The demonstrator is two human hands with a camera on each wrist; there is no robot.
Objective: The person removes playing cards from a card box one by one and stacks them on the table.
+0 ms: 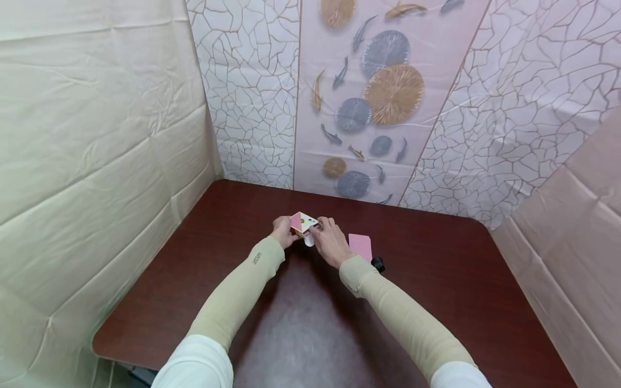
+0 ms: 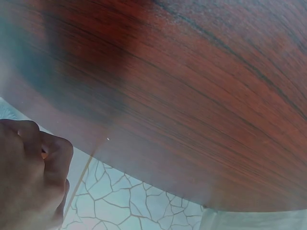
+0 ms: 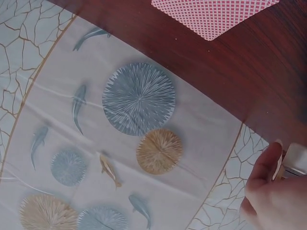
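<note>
Above the table, my left hand point(image 1: 283, 231) grips a playing card box point(image 1: 302, 220) by its left side. The box has a red-striped part and a white face with a yellow-green mark. A white flap point(image 1: 309, 240) hangs open at its near end. My right hand point(image 1: 332, 241) pinches the box's right end, thumb near the flap. From the left wrist, only the curled back of the left hand point(image 2: 31, 172) shows, with the box hidden. The right wrist view catches right fingers point(image 3: 265, 167) on the pale box end point(image 3: 296, 158).
A stack of cards point(image 1: 360, 246) with red-checkered backs lies on the dark red wooden table point(image 1: 427, 302), just right of my right hand. A small black object point(image 1: 378, 264) is beside the right wrist. Patterned cloth point(image 1: 354, 108) hangs behind the table's far edge.
</note>
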